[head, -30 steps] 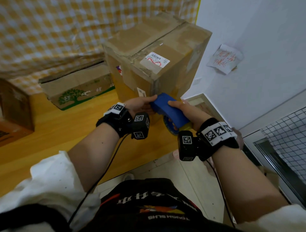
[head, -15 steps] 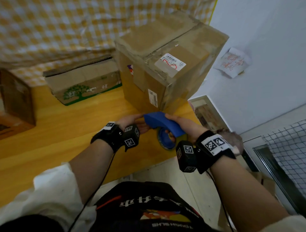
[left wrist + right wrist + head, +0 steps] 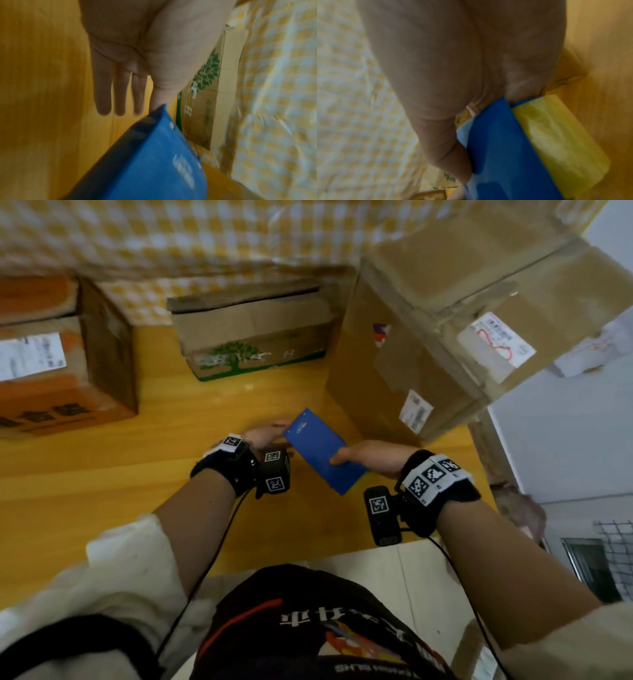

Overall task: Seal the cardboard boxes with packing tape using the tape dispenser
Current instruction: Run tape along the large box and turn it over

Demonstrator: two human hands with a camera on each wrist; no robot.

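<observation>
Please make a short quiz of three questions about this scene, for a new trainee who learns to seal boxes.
1. True or false: the right hand holds the blue tape dispenser.
2. The left hand has its fingers: A) straight, B) in a fist, C) round a box flap.
3. Fill in: the box with the green tree print stands on the ____ table.

Key
1. True: its thumb lies on the blue top.
2. A: straight, beside the dispenser's front end.
3. Wooden.
</observation>
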